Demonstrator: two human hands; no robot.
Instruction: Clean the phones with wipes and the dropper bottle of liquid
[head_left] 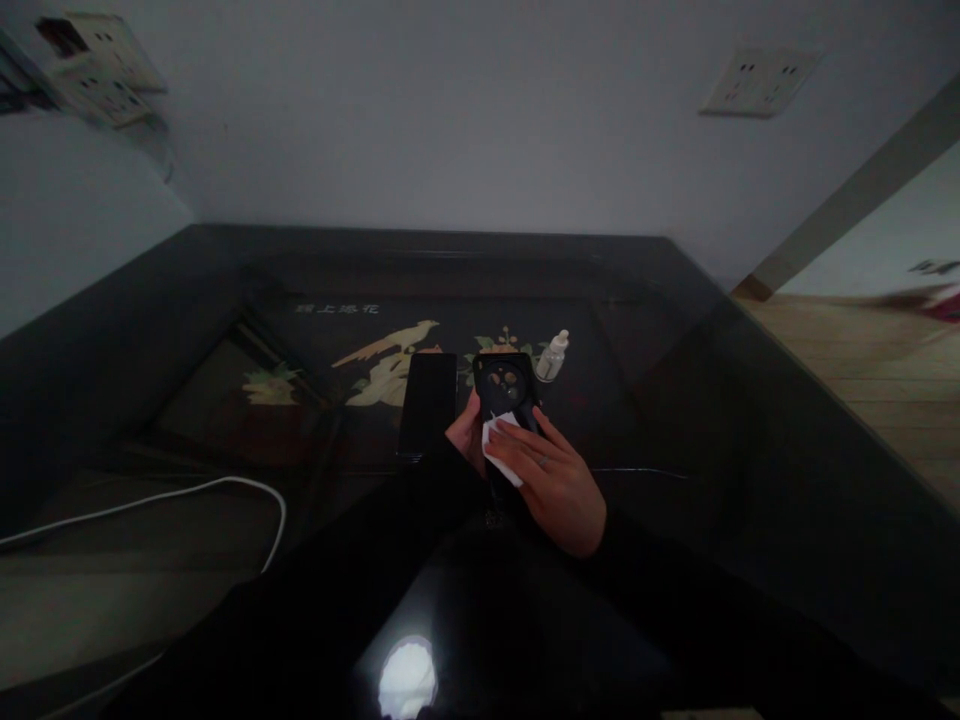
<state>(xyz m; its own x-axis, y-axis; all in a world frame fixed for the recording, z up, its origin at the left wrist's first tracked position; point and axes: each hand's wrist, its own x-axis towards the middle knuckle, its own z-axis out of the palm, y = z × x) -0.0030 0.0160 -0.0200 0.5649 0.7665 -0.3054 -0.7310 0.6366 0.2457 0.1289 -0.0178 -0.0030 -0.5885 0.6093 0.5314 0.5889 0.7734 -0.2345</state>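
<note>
A black phone [505,381], its round camera bump facing up, is gripped along its left edge by my left hand [467,434]. My right hand [559,490] presses a folded white tissue [501,452] against the back of that phone, fingers closed over the tissue. Part of the left hand is hidden behind the phone. To the left lies a second dark, flat phone-like slab [429,405] on the table. A small clear dropper bottle [553,357] with a white cap stands just right of the held phone.
The glossy black table [645,300] bears a painted bird [390,342] and flowers. A white cable [225,481] curves at the left. Wall sockets [761,82] sit at the right, with more sockets [105,70] at the left. Wooden floor [847,350] shows on the right.
</note>
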